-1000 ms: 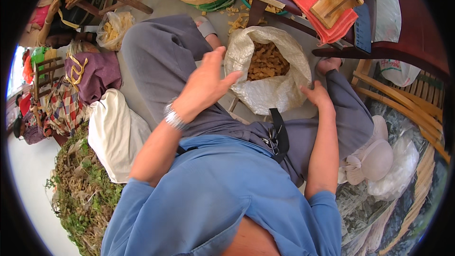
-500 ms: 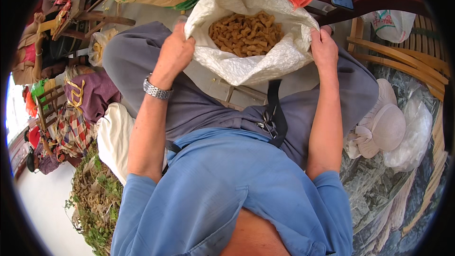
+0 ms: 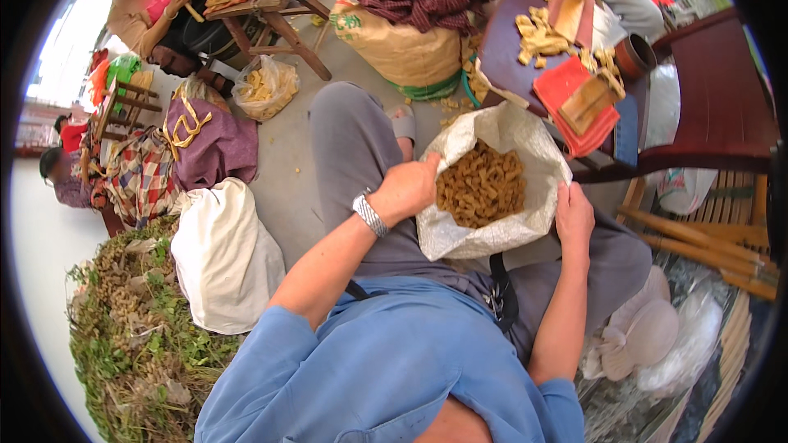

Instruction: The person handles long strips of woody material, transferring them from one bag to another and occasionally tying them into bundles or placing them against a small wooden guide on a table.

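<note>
Fingers [image 3: 430, 167] of the left hand [image 3: 406, 190] are bent close together and clamped on the left rim of a white woven sack [image 3: 543, 152]. On the opposite rim, the right hand [image 3: 574, 217] has its fingers drawn together too, pinching the sack's edge near its upper right side (some of the fingertips on both hands are hidden, so how far they wrap under the weave cannot be told). Between the two grips the sack's mouth stands wide, tilted toward the wearer, and knobbly brown pieces [image 3: 480, 187] fill what shows of the inside; neither hand touches them. A silver watch [image 3: 370, 213] circles the left wrist.

The sack sits between the person's bent legs, its far rim just below the near edge of a dark worktop [image 3: 498, 61]; whether its base rests on the floor [image 3: 283, 148] cannot be seen. Along that near edge, toward the right, lies a folded red cloth [image 3: 554, 86] with a wooden block [image 3: 584, 111] on top. Yellow pieces [image 3: 538, 34] are scattered nearer the worktop's left edge, and a brown cup [image 3: 636, 57] stands by its right edge. Left of the worktop, on the floor, a tan bag [image 3: 390, 45] carries a dark checked cloth [image 3: 431, 0].
</note>
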### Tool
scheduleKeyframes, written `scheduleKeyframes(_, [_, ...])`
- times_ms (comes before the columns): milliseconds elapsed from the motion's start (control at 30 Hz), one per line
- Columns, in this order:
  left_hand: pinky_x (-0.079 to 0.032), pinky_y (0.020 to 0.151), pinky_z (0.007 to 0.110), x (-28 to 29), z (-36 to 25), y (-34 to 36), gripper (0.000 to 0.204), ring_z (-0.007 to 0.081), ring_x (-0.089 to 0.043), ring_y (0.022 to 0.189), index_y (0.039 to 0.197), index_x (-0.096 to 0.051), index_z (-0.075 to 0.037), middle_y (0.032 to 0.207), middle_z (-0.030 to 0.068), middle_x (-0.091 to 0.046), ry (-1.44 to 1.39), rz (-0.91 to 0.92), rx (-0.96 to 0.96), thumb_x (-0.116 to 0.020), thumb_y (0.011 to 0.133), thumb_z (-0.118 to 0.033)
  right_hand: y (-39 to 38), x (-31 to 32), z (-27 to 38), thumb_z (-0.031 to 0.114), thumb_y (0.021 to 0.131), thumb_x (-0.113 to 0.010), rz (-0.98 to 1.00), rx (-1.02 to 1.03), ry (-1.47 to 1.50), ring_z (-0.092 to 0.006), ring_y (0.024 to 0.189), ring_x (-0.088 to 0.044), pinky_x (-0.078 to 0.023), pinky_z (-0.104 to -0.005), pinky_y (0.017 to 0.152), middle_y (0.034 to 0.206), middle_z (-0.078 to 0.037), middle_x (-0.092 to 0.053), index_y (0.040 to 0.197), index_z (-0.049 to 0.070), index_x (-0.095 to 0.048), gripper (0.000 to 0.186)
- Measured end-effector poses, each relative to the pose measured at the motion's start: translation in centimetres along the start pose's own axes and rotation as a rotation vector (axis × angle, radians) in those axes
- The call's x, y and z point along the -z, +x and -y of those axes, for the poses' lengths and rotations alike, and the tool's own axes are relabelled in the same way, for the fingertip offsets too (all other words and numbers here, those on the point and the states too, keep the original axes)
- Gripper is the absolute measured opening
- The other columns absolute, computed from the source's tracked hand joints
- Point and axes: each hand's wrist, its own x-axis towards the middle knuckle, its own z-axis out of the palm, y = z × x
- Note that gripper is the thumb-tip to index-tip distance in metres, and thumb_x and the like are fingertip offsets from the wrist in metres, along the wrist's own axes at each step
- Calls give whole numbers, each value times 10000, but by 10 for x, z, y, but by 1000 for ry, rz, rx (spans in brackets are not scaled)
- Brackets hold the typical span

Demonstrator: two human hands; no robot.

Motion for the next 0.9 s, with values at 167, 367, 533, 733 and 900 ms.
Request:
scheduleKeyframes(167, [-528, 732, 502, 30, -13, 9, 391, 421, -671, 835, 1257, -467, 15, 865, 237, -679, -76, 115, 24, -555, 923, -169, 7, 2, 12, 406, 1021, -482, 57, -111, -93, -483, 946, -603, -469, -547, 770, 944, -261, -657, 941, 21, -580, 406])
scheduleKeyframes(367, [-543, 812, 412, 129, 6, 69, 367, 351, -681, 889, 1230, -605, -15, 990, 187, -697, -195, -113, -143, -593, 947, -249, -6, -7, 10, 437, 989, -537, 276, -150, -275, -444, 946, -649, -496, -533, 802, 952, -234, -696, 990, 35, -629, 412])
scheduleKeyframes(533, [-549, 779, 314, 186, 91, 158, 490, 157, -657, 876, 1327, -547, -4, 1040, 68, -650, -662, -114, 317, -640, 964, -319, -42, 42, 28, 318, 999, -576, 175, -149, -157, -383, 927, -657, -504, -482, 799, 959, -170, -690, 992, 51, -632, 273])
scheduleKeyframes(733, [-609, 722, 352, 141, 229, 266, 834, 250, -665, 877, 1365, -363, 92, 1208, 206, -569, -1035, -344, 666, -810, 850, -386, -67, 101, -15, 80, 951, -627, -146, 67, -296, -364, 944, -631, -496, -450, 850, 993, -161, -666, 1057, 17, -648, 124])
scheduleKeyframes(900, [-600, 764, 377, 138, 232, 325, 720, 275, -671, 932, 1215, -518, 81, 1165, 195, -634, -992, -439, 667, -864, 786, -381, -42, 96, -20, 23, 922, -623, -192, 180, -436, -365, 940, -622, -486, -462, 827, 995, -176, -656, 1034, 0, -647, 118])
